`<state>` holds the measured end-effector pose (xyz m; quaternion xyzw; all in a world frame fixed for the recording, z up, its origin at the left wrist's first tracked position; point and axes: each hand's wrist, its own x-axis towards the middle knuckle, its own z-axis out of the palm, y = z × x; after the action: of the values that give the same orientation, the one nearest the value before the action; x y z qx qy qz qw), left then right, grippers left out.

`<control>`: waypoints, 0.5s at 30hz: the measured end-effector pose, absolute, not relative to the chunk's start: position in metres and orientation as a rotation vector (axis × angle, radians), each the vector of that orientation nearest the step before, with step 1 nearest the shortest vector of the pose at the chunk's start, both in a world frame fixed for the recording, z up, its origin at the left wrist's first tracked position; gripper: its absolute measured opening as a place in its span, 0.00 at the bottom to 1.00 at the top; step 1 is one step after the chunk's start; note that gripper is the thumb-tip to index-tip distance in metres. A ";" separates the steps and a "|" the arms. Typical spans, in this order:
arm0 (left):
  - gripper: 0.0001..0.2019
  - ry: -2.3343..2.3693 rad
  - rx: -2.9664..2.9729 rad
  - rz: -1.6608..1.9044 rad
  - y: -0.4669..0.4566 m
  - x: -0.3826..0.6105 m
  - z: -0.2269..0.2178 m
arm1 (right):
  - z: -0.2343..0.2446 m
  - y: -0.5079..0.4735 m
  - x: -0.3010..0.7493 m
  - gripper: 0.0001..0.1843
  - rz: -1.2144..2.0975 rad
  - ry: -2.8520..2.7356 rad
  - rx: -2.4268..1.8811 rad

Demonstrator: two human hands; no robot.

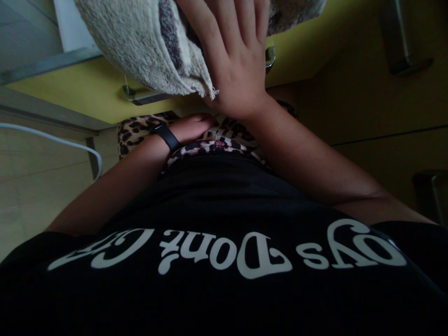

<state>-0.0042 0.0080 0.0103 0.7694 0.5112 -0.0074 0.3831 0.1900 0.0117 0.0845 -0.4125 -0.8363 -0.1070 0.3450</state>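
Note:
My right hand (238, 56) lies flat against a fluffy beige towel (140, 42) with a darker stripe, at the top of the view. Its fingers are stretched out along the cloth and run off the top edge. My left hand (194, 127), with a black band on the wrist, rests against my waist just below the towel's lower corner. Its fingers are hidden behind my right wrist and the leopard-print cloth (140, 130). My black shirt (224, 210) with white lettering fills the lower half of the view.
Yellow drawer fronts (87, 88) with metal bar handles (147, 95) stand right in front of me. More metal handles (402, 42) show on the darker cabinet to the right. A white cable (52, 137) curves over the pale wooden floor at the left.

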 end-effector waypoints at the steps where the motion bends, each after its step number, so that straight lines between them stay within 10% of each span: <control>1: 0.23 1.301 1.968 -0.019 0.008 -0.004 0.010 | 0.084 0.012 0.190 0.52 -0.279 -2.170 -1.067; 15: 0.24 1.316 1.928 -0.019 0.004 -0.001 0.018 | 0.083 0.011 0.191 0.51 -0.212 -2.160 -1.080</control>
<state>-0.0013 0.0045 0.0177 0.7597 0.5184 -0.0075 0.3926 0.1911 0.0109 0.0832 -0.4170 -0.8344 -0.0818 0.3511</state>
